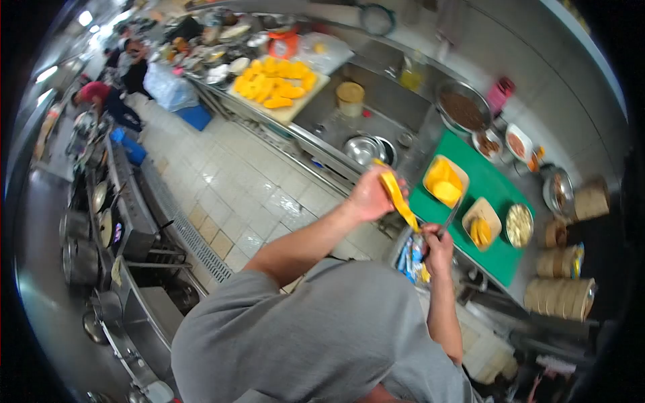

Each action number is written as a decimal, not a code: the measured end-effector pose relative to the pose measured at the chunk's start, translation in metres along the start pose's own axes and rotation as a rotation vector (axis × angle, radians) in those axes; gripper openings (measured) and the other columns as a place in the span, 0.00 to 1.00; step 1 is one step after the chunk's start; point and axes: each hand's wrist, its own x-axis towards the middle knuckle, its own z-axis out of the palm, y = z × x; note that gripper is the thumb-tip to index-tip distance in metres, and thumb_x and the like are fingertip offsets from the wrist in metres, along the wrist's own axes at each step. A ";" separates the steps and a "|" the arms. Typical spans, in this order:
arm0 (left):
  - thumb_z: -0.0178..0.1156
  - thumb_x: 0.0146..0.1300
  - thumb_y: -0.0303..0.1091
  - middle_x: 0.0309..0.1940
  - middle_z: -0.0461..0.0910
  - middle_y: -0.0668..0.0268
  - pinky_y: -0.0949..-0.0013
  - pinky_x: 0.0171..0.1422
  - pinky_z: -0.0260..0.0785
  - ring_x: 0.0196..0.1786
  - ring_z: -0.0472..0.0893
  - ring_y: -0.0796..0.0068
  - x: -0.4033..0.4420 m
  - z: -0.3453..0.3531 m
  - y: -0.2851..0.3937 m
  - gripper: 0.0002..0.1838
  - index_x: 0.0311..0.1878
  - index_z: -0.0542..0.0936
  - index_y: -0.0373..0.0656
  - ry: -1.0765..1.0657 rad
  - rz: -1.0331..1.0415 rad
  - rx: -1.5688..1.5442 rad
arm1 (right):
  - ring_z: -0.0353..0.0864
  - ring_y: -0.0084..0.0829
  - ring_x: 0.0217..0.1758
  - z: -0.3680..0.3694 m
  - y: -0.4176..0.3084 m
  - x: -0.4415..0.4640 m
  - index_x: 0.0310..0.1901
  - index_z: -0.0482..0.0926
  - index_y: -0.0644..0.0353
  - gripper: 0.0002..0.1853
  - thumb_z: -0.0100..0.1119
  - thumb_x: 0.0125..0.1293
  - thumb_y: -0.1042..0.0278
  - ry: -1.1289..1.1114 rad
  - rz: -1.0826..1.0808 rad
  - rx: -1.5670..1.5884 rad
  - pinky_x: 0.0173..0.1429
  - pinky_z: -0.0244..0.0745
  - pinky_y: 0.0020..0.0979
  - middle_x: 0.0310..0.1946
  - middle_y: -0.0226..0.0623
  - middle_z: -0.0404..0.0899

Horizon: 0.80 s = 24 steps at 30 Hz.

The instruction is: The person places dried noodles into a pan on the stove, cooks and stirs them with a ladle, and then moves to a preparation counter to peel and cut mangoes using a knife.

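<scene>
My left hand is closed around the upper end of a long, curved yellow-orange slice of what looks like pumpkin. The slice slants down toward my right hand, whose fingers are wrapped around a knife. The thin blade points up and away over the edge of the green cutting board. On that board, a pale tray holds yellow pieces, and a second tray holds several orange slices. Below the slice is an open bin with wrappers.
A metal bowl of pale chunks stands on the board's right. Beyond is a bowl of brown food. The sink holds a tub and metal bowls. Orange pieces cover another board. A person bends far left.
</scene>
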 end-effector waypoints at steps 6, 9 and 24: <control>0.67 0.52 0.32 0.39 0.78 0.64 0.66 0.39 0.74 0.41 0.79 0.74 -0.006 0.013 -0.018 0.26 0.55 0.73 0.45 -0.019 0.040 1.004 | 0.69 0.14 0.19 0.042 -0.070 0.024 0.55 0.81 0.64 0.14 0.58 0.71 0.72 -0.068 -0.235 -0.213 0.21 0.63 0.20 0.38 0.36 0.84; 0.65 0.50 0.31 0.40 0.79 0.59 0.62 0.47 0.74 0.44 0.80 0.67 -0.011 0.019 -0.028 0.24 0.52 0.74 0.39 -0.164 0.209 1.498 | 0.69 0.15 0.18 0.045 -0.100 0.023 0.49 0.84 0.66 0.11 0.61 0.69 0.73 -0.140 -0.183 -0.435 0.21 0.63 0.21 0.31 0.32 0.85; 0.65 0.46 0.32 0.39 0.83 0.57 0.63 0.48 0.74 0.43 0.82 0.68 -0.004 0.019 -0.033 0.25 0.51 0.80 0.38 -0.306 0.079 1.660 | 0.74 0.20 0.18 0.019 -0.056 0.022 0.35 0.79 0.65 0.03 0.61 0.60 0.77 0.054 -0.369 -0.735 0.22 0.68 0.27 0.23 0.32 0.78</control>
